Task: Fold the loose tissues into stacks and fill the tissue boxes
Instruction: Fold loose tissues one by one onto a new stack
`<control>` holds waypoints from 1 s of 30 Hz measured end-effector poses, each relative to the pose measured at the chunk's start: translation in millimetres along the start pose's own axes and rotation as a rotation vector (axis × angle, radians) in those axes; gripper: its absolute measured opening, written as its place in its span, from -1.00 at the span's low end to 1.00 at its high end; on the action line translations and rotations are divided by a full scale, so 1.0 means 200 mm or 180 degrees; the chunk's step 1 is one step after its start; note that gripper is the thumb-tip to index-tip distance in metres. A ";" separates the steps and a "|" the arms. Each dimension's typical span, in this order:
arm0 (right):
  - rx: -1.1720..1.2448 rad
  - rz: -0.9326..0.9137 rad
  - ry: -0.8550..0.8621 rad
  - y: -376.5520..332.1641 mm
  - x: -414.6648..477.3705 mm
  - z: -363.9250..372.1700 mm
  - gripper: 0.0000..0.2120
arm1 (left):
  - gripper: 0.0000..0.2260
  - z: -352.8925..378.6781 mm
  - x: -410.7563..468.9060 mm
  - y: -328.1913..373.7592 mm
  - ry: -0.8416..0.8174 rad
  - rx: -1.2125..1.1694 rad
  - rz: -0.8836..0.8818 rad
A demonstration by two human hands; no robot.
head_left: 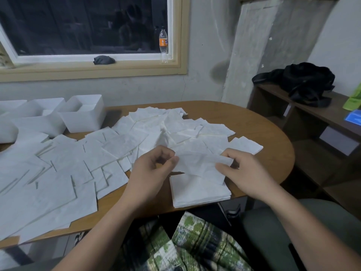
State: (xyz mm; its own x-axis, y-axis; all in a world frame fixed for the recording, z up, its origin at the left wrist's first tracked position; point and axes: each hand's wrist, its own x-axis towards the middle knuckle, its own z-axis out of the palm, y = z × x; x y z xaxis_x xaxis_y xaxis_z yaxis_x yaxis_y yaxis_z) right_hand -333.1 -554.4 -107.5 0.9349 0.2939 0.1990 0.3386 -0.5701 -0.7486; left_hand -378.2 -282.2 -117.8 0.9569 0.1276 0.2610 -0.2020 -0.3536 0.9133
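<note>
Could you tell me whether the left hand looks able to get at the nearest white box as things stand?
Probably yes, once freed: the left hand is pinching a tissue, and only flat loose tissues lie between it and the box.

In front of me is a wooden table (259, 122) with a rounded right end. Loose tissues (82, 165) cover most of it, overlapping from the left edge across to the middle and reaching back toward the far edge. At the near edge, just right of centre, sits a squared-up stack of folded tissues (197, 192), its front corner at the rim. One tissue (246, 144) lies by itself toward the right end. White tissue boxes (84, 114) stand open along the far left edge, side by side.
</note>
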 end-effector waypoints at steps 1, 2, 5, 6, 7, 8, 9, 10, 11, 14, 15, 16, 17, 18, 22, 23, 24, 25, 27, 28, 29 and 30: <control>0.0161 0.0057 0.0045 0.00 0.00 0.00 -0.88 | -0.89 0.00 0.00 0.00 0.0007 -0.0003 -0.0007; 0.0378 0.0105 0.0080 0.00 0.00 0.00 -0.86 | -0.88 -0.01 0.00 0.01 0.0007 -0.0022 -0.0024; 0.0852 0.0195 0.0278 0.01 -0.01 0.00 -0.66 | -0.87 -0.02 -0.01 0.01 -0.0026 -0.0092 -0.0143; 0.0898 0.0223 0.0361 0.00 -0.03 0.00 -0.60 | -0.86 -0.02 -0.02 0.01 -0.0053 -0.0123 -0.0198; 0.0940 0.0256 0.0398 0.00 -0.05 0.01 -0.59 | -0.85 -0.02 -0.03 0.01 -0.0069 -0.0111 -0.0256; 0.1017 0.0294 0.0401 0.01 -0.06 0.02 -0.62 | -0.83 -0.03 -0.04 0.01 -0.0080 -0.0038 -0.0321; 0.1100 0.0337 0.0396 0.02 -0.08 0.03 -0.70 | -0.81 -0.03 -0.04 0.00 -0.0091 0.0087 -0.0391; 0.1161 0.0401 0.0394 0.03 -0.09 0.05 -0.81 | -0.79 -0.03 -0.05 0.00 -0.0123 0.0229 -0.0452; 0.1194 0.0447 0.0402 0.04 -0.11 0.06 -0.87 | -0.77 -0.03 -0.06 0.00 -0.0175 0.0363 -0.0495; 0.1116 0.0478 0.0465 0.09 -0.13 0.10 -0.85 | -0.73 -0.04 -0.06 0.00 -0.0425 0.0698 -0.0576; 0.1067 0.0459 0.0494 0.10 -0.14 0.10 -0.84 | -0.73 -0.04 -0.06 0.00 -0.0525 0.0813 -0.0597; 0.1004 0.0448 0.0508 0.11 -0.14 0.11 -0.84 | -0.74 -0.04 -0.06 0.00 -0.0614 0.0920 -0.0611; 0.0924 0.0446 0.0521 0.12 -0.14 0.12 -0.84 | -0.74 -0.05 -0.06 0.00 -0.0675 0.1008 -0.0619; 0.0820 0.0439 0.0536 0.13 -0.14 0.13 -0.83 | -0.74 -0.05 -0.06 0.00 -0.0708 0.1080 -0.0614; 0.0463 0.0367 0.0620 0.14 -0.13 0.15 -0.83 | -0.74 -0.05 -0.05 -0.02 -0.0685 0.1311 -0.0545; 0.0384 0.0345 0.0638 0.14 -0.13 0.16 -0.83 | -0.75 -0.05 -0.05 -0.03 -0.0674 0.1362 -0.0516; 0.0284 0.0318 0.0652 0.14 -0.13 0.16 -0.83 | -0.76 -0.04 -0.04 -0.04 -0.0674 0.1407 -0.0484; 0.0180 0.0280 0.0680 0.15 -0.14 0.17 -0.83 | -0.78 -0.04 -0.04 -0.05 -0.0683 0.1454 -0.0455; 0.0027 0.0170 0.0803 0.16 -0.14 0.17 -0.82 | -0.81 -0.04 -0.04 -0.07 -0.0688 0.1593 -0.0416; -0.0020 0.0099 0.0889 0.17 -0.15 0.17 -0.82 | -0.82 -0.04 -0.04 -0.07 -0.0671 0.1677 -0.0405; -0.0071 0.0027 0.0965 0.19 -0.16 0.17 -0.82 | -0.82 -0.03 -0.03 -0.08 -0.0642 0.1746 -0.0392; -0.0169 -0.0054 0.1025 0.22 -0.17 0.16 -0.83 | -0.81 -0.03 -0.03 -0.09 -0.0608 0.1780 -0.0378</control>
State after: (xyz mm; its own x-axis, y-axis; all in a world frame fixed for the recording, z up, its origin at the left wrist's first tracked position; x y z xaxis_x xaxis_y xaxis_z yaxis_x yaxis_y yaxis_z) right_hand -353.9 -564.1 -167.5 0.9119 0.0507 0.4073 0.3514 -0.6089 -0.7111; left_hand -381.7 -271.0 -133.1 0.9972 0.0456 0.0592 -0.0006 -0.7875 0.6163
